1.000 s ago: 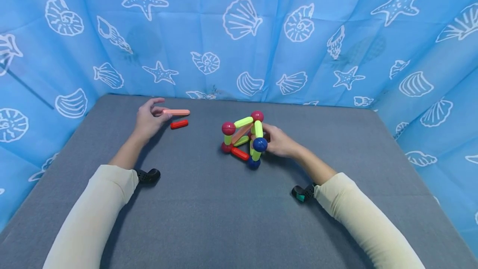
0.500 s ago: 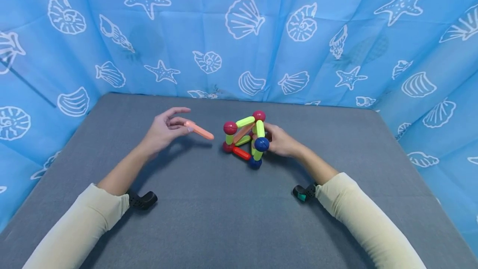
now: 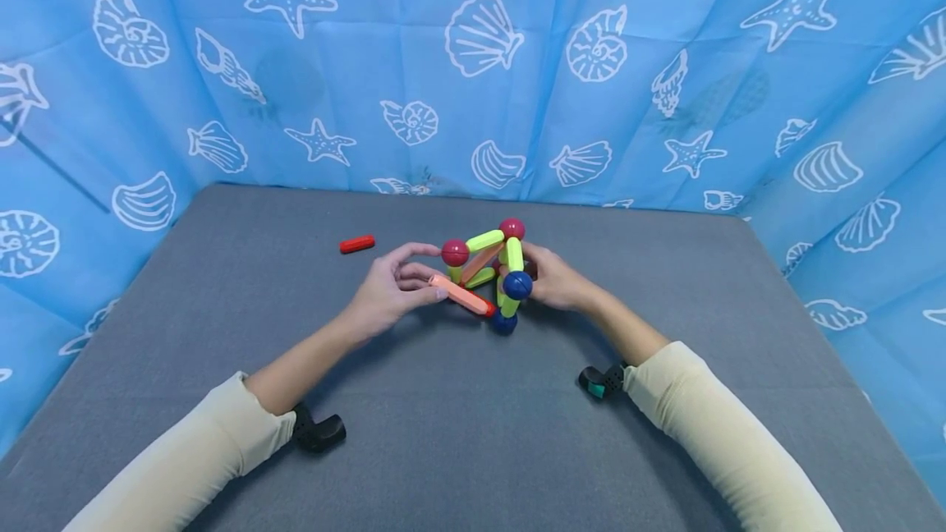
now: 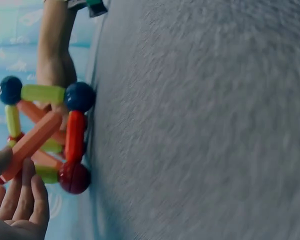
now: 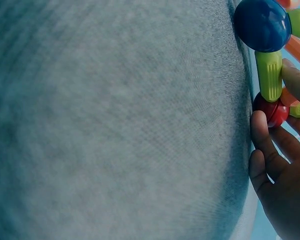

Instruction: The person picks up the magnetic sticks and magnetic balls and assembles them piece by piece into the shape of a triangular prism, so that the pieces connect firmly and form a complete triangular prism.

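Observation:
My left hand (image 3: pixel 384 290) pinches a long orange magnetic rod (image 3: pixel 461 295) between thumb and fingers. The rod slants across the near left face of a frame of magnetic rods and balls, before its short red rod (image 4: pixel 75 136). I cannot tell whether the held rod touches a ball. Yellow-green rods (image 3: pixel 485 241), crimson balls (image 3: pixel 455 252) and blue balls (image 3: pixel 517 285) make up the frame, with orange rods inside. My right hand (image 3: pixel 554 279) grips the frame's right side; in the right wrist view its thumb lies by a yellow-green rod (image 5: pixel 269 75) and its fingers by a red ball (image 5: pixel 272 110).
A loose short red rod (image 3: pixel 357 244) lies on the grey cloth-covered table (image 3: pixel 473 433), to the back left. Behind the table hangs a blue curtain (image 3: pixel 414 39) with white shell prints. Black wrist cameras (image 3: pixel 321 433) sit beneath the sleeves.
My left hand has lifted the orange rod from beside the loose red rod and carried it right to the frame, turning it aslant. The right hand stays in place on the frame.

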Available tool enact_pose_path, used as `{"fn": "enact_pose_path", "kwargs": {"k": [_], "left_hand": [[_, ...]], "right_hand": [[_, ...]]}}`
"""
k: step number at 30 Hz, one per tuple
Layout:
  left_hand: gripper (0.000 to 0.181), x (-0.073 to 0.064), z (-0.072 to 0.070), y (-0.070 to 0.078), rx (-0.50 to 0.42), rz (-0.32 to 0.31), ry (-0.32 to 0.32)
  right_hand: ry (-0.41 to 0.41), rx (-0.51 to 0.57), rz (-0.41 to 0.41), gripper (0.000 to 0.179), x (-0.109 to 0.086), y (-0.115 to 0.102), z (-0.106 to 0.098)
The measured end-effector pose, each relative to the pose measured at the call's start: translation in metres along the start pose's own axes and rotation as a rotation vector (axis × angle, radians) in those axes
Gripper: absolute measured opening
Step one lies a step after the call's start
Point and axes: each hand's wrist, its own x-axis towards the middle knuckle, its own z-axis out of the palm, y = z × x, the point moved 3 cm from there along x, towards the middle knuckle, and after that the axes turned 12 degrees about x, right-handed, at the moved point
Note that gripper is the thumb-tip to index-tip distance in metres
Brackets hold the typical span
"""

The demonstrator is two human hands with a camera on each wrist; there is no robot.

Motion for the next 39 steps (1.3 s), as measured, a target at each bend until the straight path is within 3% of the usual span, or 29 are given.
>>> {"fn": "enact_pose_path", "kwargs": {"k": [5, 12, 19, 24, 33, 36, 39], "left_hand": [[0.073, 0.001, 0.010, -0.002, 0.006, 0.017, 0.046], [0.078, 0.005, 0.019, 0.000, 0.014, 0.036, 0.042], [0.081, 0.015, 0.023, 0.004, 0.054, 0.015, 0.077], [0.081, 0.022, 0.029, 0.009, 0.126, 0.018, 0.141], [0.071, 0.025, 0.034, 0.019, 0.324, 0.163, 0.285], [0.069, 0.024, 0.033, 0.019, 0.320, 0.177, 0.279], [0.066, 0.023, 0.031, 0.018, 0.290, 0.191, 0.210]], "right_hand": [[0.004, -0.006, -0.002, 0.043, -0.001, -0.003, 0.002], [-0.008, -0.010, -0.008, 0.041, -0.007, -0.023, 0.006], [0.006, -0.002, -0.014, 0.043, -0.002, 0.000, 0.002], [-0.010, 0.010, -0.032, 0.043, -0.002, 0.003, 0.000], [-0.013, 0.003, -0.041, 0.042, -0.003, 0.002, 0.002], [-0.009, -0.004, -0.035, 0.042, -0.003, 0.002, 0.002], [-0.005, -0.002, -0.030, 0.042, -0.002, 0.002, 0.001]]}}
